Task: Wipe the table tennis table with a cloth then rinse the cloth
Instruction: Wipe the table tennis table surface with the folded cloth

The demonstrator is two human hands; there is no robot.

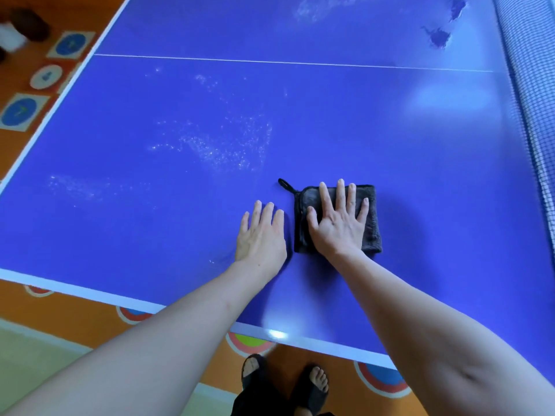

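1. Blue worktop (300,115) fills most of the frame, edged in white; a net (528,70) runs down the right side.
2. Pale speckled residue (222,145) lies at centre left of the worktop.
3. Dark folded cloth (372,223) lies flat at lower centre, its loop pointing to the upper left.
4. Right hand (338,220) presses on the cloth, fingers straight and spread.
5. Left hand (261,235) rests flat on the worktop just beside the cloth, fingers extended.
6. Orange floor (75,307) with coloured circles appears at lower left.

Bright, even light; glare patches on the table (120,235) at its near edge & far right. Soft shadows under hands. Floor top-left blurred, edges bowed w/ wide-angle.
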